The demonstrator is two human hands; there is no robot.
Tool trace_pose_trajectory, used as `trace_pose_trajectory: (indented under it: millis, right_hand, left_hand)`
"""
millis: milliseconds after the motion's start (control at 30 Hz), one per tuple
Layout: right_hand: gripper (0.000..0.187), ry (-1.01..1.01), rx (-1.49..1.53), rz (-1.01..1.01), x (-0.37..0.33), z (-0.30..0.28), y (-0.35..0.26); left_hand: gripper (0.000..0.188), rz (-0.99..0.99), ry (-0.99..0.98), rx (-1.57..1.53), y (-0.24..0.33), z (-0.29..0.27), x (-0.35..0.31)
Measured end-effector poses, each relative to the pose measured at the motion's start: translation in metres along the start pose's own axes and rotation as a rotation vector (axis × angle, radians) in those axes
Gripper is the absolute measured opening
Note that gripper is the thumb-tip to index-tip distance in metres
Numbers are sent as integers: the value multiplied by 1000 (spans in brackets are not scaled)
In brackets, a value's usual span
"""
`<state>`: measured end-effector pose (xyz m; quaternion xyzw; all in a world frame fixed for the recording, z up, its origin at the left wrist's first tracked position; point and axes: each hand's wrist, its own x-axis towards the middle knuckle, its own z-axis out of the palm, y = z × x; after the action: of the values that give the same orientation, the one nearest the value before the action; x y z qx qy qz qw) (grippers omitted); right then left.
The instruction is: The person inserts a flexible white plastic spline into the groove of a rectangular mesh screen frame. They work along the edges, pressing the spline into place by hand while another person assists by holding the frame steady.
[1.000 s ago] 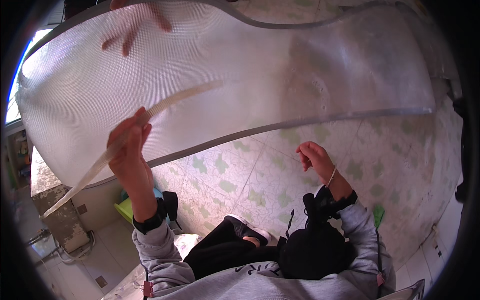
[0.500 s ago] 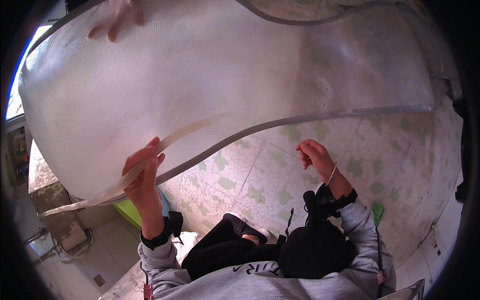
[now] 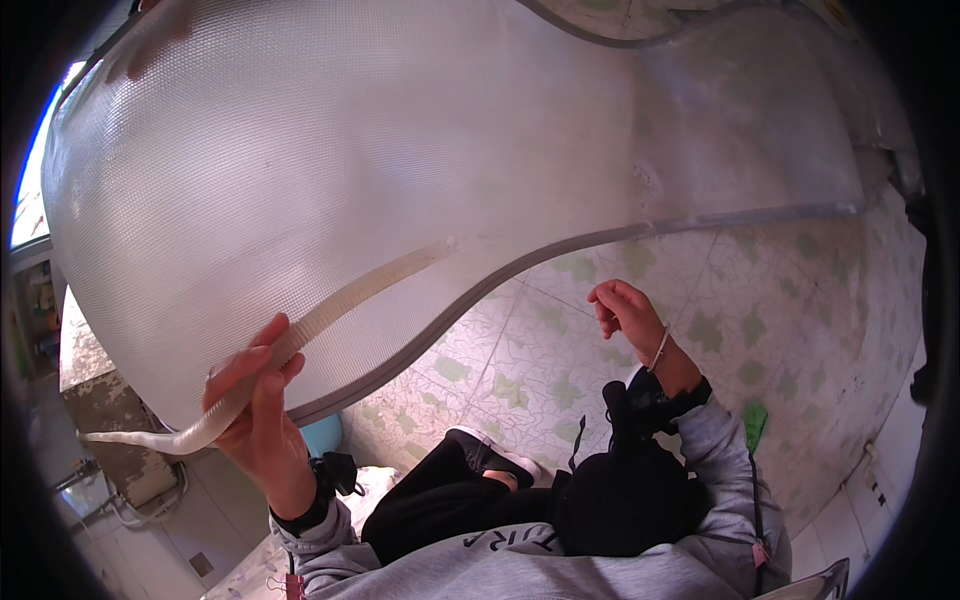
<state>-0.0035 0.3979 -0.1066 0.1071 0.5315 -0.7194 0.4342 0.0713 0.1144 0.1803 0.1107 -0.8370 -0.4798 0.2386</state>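
Note:
A large translucent sheet [image 3: 330, 170] with a fine textured surface and a grey bound edge [image 3: 480, 290] spreads across the upper view. My left hand [image 3: 258, 405] is at its lower left edge, fingers and thumb closed around a long, pale, ribbed strip [image 3: 370, 278]. One end of the strip lies along the sheet; the other hangs past my hand to the left, narrowing to a point. My right hand [image 3: 625, 310] is over the floor below the sheet's edge, apart from it. Its fingers are curled in, with nothing visible in them.
Blurred fingers [image 3: 150, 45] show at the sheet's top left; whose hand is unclear. Patterned floor tiles [image 3: 510, 350] lie beneath. A worn block [image 3: 110, 430] stands at left, near a blue rounded object [image 3: 322, 436]. My legs [image 3: 425, 500] and a black bundle [image 3: 630, 500] are close below.
My left hand has moved left and slightly down with the strip, whose loose end now bends more. The fingers at the top left have shifted left. My right hand has hardly moved.

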Motion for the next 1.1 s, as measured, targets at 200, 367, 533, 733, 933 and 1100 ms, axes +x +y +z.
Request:
trace_pose_trajectory:
  millis: [200, 367, 533, 733, 933, 1100]
  right_hand:
    - [23, -18, 11, -5, 0, 1, 0]
    - [23, -21, 14, 2, 2, 1, 1]
    - [23, -37, 23, -1, 3, -1, 3]
    - [22, 7, -9, 9, -3, -4, -5]
    - [18, 26, -115, -354, -5, 12, -78]
    - [23, 9, -674, -910, -8, 80, -201]
  left_hand:
    - [15, -4, 15, 28, 22, -7, 1]
    - [15, 19, 23, 67, 25, -9, 4]
    - [14, 4, 36, 97, 21, -4, 8]
    - [15, 3, 34, 52, 22, -2, 11]
    - [17, 114, 113, -36, 11, 11, 32]
    - [17, 117, 154, -99, -1, 22, 66]
